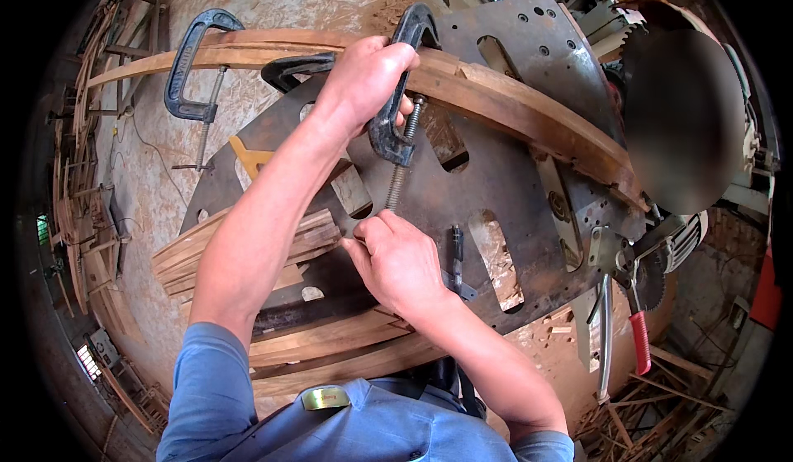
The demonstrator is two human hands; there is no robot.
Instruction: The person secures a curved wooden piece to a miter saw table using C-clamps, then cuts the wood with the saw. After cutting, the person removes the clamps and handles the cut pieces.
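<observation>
A curved wooden beam (496,103), made of strips lying side by side, runs across the far part of a dark metal table (438,206). A black C-clamp (382,136) sits around the beam near its middle, its threaded screw pointing toward me. My left hand (368,82) is wrapped round the clamp's frame. My right hand (398,262) is closed at the near end of the screw, where its fingers hide the handle. Farther left, a second C-clamp (183,74) hangs on the beam. Between the two, another black clamp (296,67) is partly hidden by my left hand.
Wooden strips (301,235) lie under my left forearm, and curved boards (330,338) lie close to my body. A dark pen-like tool (458,251) rests beside a slot. At right stand a red-handled lever (639,342) and toothed blades; a blurred patch hides part there.
</observation>
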